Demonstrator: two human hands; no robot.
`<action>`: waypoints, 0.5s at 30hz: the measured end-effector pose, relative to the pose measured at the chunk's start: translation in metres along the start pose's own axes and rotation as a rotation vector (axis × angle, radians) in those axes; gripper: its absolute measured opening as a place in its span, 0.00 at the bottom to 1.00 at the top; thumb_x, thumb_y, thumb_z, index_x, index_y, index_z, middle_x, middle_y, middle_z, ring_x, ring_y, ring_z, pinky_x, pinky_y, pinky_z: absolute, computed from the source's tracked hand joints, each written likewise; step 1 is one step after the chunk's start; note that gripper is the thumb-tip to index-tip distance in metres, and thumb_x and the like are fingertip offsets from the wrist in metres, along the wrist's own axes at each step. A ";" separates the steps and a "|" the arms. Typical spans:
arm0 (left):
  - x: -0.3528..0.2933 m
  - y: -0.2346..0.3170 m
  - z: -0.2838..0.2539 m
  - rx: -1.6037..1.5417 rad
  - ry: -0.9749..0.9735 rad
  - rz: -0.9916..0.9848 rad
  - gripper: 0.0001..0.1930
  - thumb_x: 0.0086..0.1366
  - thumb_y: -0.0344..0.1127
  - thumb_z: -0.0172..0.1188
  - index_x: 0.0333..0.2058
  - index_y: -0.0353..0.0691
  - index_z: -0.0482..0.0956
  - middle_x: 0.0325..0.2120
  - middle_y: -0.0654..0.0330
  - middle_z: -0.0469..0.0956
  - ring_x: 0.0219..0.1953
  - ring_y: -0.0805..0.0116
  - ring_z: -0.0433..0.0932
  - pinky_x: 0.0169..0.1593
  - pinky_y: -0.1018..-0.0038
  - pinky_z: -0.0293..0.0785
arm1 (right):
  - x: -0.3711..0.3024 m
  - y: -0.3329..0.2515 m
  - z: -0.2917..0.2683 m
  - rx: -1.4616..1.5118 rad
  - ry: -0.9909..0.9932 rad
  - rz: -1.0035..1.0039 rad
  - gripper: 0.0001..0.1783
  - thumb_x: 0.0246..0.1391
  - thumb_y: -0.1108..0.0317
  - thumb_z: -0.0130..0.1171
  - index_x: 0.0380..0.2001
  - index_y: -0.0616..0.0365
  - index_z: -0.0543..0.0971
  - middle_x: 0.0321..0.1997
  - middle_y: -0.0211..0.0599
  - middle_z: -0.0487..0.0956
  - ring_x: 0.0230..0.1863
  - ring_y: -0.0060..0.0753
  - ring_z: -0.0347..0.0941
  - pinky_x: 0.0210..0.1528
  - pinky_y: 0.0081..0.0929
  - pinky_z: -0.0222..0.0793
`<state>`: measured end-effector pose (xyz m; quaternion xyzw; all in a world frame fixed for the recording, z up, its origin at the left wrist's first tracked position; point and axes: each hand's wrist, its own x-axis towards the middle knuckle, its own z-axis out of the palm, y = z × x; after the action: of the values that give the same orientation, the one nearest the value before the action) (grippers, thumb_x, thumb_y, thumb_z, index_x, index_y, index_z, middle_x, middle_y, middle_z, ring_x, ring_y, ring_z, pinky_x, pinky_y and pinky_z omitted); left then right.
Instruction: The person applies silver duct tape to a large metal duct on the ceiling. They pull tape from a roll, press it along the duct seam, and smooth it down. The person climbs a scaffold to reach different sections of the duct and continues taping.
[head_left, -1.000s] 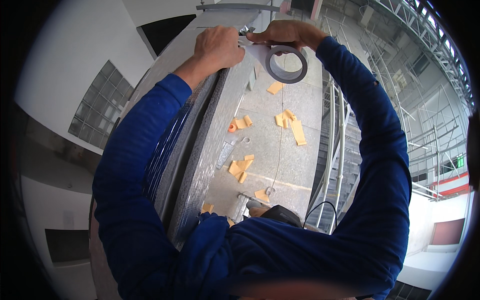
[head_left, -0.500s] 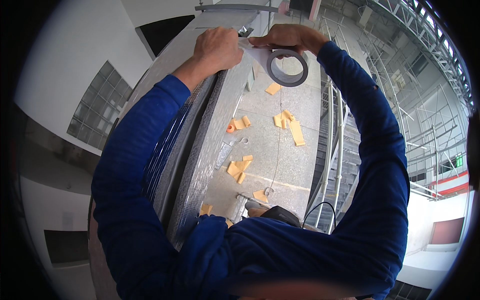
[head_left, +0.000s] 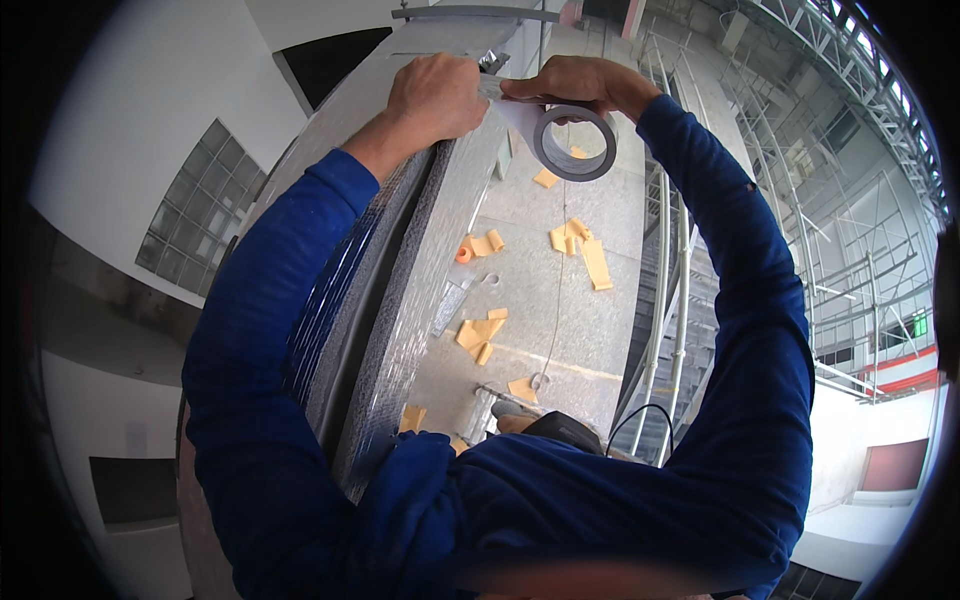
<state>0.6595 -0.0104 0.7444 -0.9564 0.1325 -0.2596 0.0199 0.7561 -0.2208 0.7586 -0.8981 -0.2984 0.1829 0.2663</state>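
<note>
My right hand (head_left: 572, 84) grips a roll of silver foil tape (head_left: 574, 144), which hangs below the fingers with its ring facing me. Between my hands a short stretch of tape, with a pale backing beside it, spans to my left hand (head_left: 436, 96). That hand is closed in a fist on the strip's end, its fingertips hidden from me. It rests at the far end of a long foil-covered duct (head_left: 392, 300), which runs away from my body. A dark gap follows the duct's length beside a grey speckled edge.
Far below on the floor (head_left: 530, 215) lie crumpled yellow paper pieces (head_left: 595, 262) and a small orange roll (head_left: 463, 255). White railing pipes (head_left: 660, 290) run along the right, with scaffolding (head_left: 850, 260) beyond. A white wall with a glass-block window (head_left: 188, 208) stands left.
The tape roll has swung slightly lower, and my right hand has shifted a little to the right. My left hand stays nearly in place.
</note>
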 end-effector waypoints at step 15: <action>0.000 0.000 -0.005 0.039 -0.096 -0.036 0.17 0.58 0.45 0.69 0.39 0.38 0.89 0.34 0.45 0.87 0.39 0.44 0.87 0.49 0.55 0.82 | 0.013 0.021 0.022 0.199 -0.033 -0.026 0.47 0.57 0.28 0.65 0.51 0.68 0.85 0.43 0.53 0.87 0.35 0.41 0.88 0.38 0.31 0.85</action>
<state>0.6568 -0.0099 0.7488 -0.9694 0.1089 -0.2161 0.0401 0.7650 -0.2188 0.7264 -0.8602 -0.2947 0.2230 0.3514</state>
